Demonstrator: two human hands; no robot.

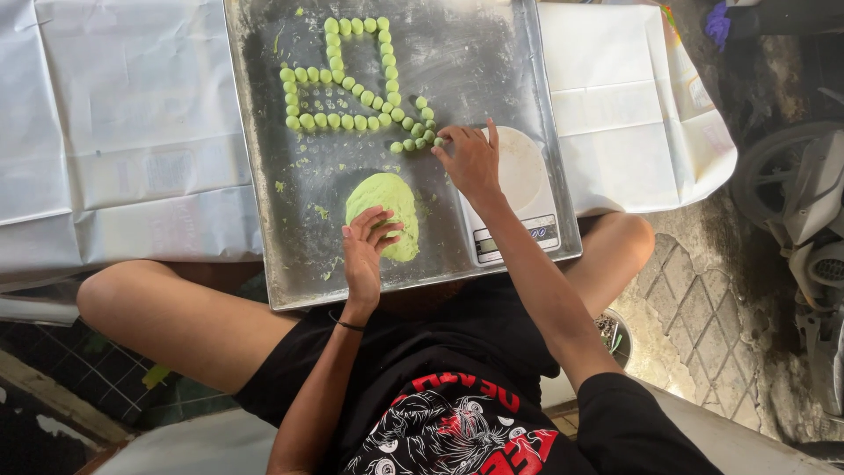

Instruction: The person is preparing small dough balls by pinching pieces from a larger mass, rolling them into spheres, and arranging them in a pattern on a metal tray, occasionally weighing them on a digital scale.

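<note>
White scale (519, 189) beside right hand (470, 160), dough balls (352, 84) beyond.

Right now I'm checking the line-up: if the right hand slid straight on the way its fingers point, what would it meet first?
The right hand points up-left, fingertips at the end of the row of small green dough balls on the metal tray. It would probably meet those first.

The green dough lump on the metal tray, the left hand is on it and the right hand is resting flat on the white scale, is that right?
Not quite. The head view shows the left hand on the green dough lump, but the right hand is at the small green dough balls on the metal tray, beside the white scale.
</note>
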